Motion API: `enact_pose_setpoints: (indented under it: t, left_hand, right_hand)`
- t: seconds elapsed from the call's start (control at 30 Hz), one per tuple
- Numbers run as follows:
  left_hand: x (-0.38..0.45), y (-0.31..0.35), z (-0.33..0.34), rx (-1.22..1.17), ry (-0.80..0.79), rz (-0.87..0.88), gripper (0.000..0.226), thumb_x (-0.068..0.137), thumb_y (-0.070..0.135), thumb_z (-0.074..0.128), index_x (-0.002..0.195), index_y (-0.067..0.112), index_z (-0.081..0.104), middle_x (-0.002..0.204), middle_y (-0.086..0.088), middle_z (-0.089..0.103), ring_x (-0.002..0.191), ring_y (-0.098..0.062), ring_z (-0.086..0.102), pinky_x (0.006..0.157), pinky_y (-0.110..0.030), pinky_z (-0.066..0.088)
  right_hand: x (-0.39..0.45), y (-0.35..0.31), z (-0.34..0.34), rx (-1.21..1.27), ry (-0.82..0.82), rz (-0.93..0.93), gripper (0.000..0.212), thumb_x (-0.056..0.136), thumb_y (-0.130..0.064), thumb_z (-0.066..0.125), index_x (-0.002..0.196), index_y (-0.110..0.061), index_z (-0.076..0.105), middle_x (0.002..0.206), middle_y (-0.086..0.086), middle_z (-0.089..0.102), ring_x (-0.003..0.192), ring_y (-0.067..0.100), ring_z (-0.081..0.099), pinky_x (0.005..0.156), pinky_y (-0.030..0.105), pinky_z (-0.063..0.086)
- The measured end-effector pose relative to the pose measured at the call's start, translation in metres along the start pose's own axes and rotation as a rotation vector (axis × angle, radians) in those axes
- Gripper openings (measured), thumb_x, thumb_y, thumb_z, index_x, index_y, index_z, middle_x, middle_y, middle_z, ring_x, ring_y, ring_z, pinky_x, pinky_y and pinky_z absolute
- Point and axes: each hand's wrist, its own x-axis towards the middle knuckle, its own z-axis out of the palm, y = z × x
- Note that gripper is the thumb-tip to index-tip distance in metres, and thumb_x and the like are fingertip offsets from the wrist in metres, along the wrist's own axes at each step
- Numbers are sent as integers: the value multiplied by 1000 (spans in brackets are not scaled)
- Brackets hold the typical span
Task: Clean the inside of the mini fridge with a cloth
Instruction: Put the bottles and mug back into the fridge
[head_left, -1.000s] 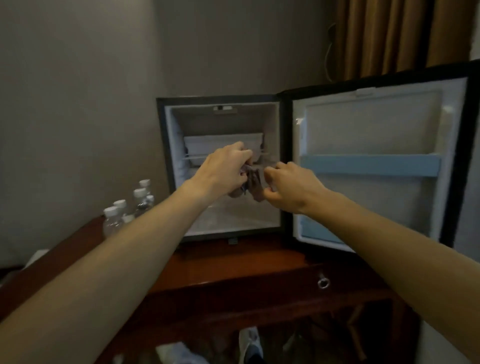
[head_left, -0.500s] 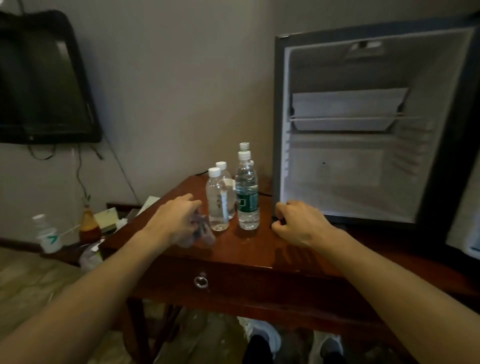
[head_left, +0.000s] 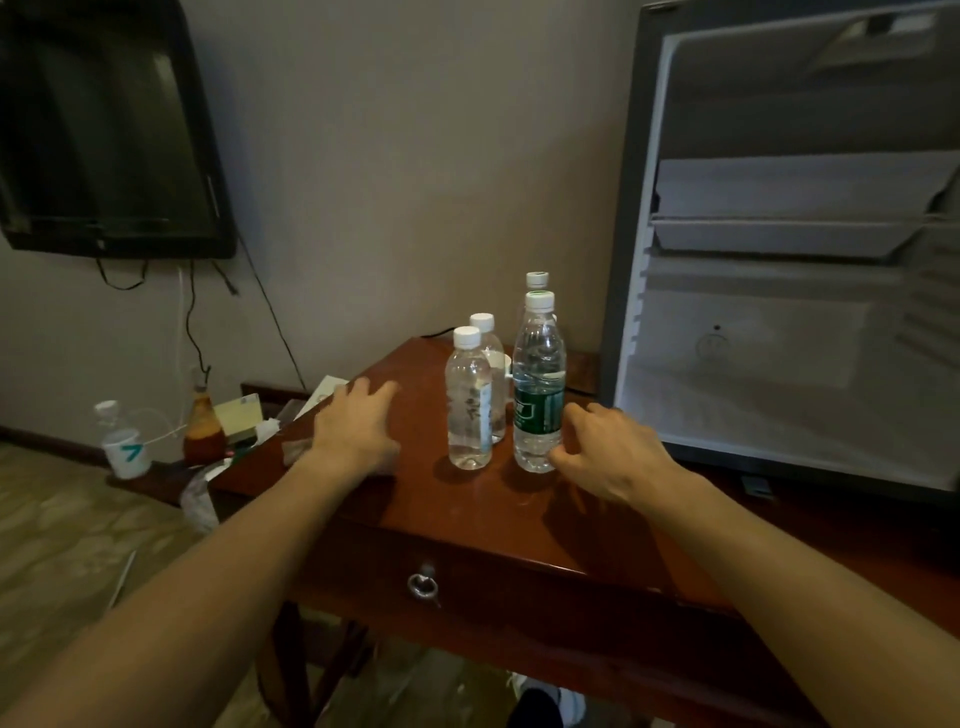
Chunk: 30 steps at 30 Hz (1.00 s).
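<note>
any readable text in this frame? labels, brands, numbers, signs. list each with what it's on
Nothing reads as actual words.
Green-label bottle: white print on the green band, too blurred to read.
Clear bottle: dark vertical characters on the label, too blurred to read.
White cup on the low shelf to the left: a teal mark shaped like "7", possibly a logo.
Mini fridge back wall: faint round emblem, no legible text.
</note>
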Motion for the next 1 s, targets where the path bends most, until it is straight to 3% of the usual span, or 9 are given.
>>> enact_pose_setpoints:
  t: [0.1,0.2,0.37,0.5,0.6,0.83,1.0]
  left_hand:
    - [-4,41,-4,-273,77,93,113,68,61,82,157,38,16,149,-4,37,137,-28,38,104,-55,45]
    - [-2,58,-1,-375,93,118,125,66,66,81,160,28,7,149,-5,36,137,-29,41,105,-54,43]
    - [8,64,4,-456,250,178,106,72,58,81,153,26,20,142,-3,46,128,-27,54,99,-44,48]
    - [16,68,14,-548,252,220,91,75,51,81,145,27,28,134,1,51,116,-24,62,91,-38,51]
    - [19,71,24,-629,251,240,94,75,51,81,147,32,25,133,5,52,113,-19,64,89,-34,54]
    - [16,80,26,-660,264,212,100,73,50,85,148,35,22,130,5,52,113,-23,64,89,-47,59]
    - [0,84,16,-672,263,135,90,76,44,83,144,31,26,132,3,52,118,-25,61,89,-35,51]
  right_hand:
    - [2,2,0,50,33,52,58,90,-61,51,129,-19,46,121,4,58,102,20,57,86,40,53]
    - [8,1,-1,111,63,92,66,87,-64,55,131,-17,42,125,6,55,106,21,57,88,40,54]
    - [28,-6,8,240,113,163,78,79,-67,65,133,-18,37,127,6,52,109,22,57,90,43,54]
    - [49,-16,19,460,162,203,90,65,-72,73,129,-19,37,121,2,55,106,23,60,89,48,55]
    - [60,-20,29,563,207,225,87,63,-67,79,123,-21,36,114,0,59,100,20,62,85,45,57]
    - [60,-18,32,586,259,228,83,62,-60,83,121,-20,38,109,-2,60,97,19,63,83,41,58]
    - [34,-9,21,585,261,213,87,58,-64,82,121,-20,42,105,-3,63,95,17,65,82,39,60]
